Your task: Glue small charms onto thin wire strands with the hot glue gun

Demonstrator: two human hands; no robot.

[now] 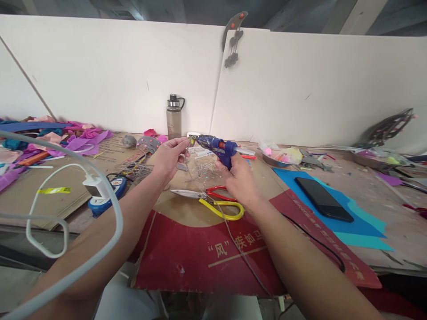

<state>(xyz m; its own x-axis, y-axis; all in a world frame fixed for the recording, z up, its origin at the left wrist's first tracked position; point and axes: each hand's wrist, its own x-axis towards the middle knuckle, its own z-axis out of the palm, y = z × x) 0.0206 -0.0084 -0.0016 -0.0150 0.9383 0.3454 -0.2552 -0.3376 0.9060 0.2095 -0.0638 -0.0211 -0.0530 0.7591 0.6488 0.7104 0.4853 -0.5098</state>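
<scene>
A blue hot glue gun [213, 144] is in my right hand [242, 175], whose fingers wrap its handle. Its nozzle points left and meets a small yellow and grey piece [191, 141] pinched in the fingertips of my left hand [170, 155]. What exactly that piece is, I cannot make out; a thin grey cord seems to hang below it. Under my hands lie scissors [213, 201] with one red and one yellow handle, blades pointing left. A grey cord [233, 238] runs over the red and brown cardboard [187, 262].
A bottle [174, 118] stands by the white partition. At left are a blue power socket [108, 195], a white cable [118, 218] crossing close to the camera, and felt scraps [83, 142]. A phone [323, 198] rests on blue sheets [363, 222] at right.
</scene>
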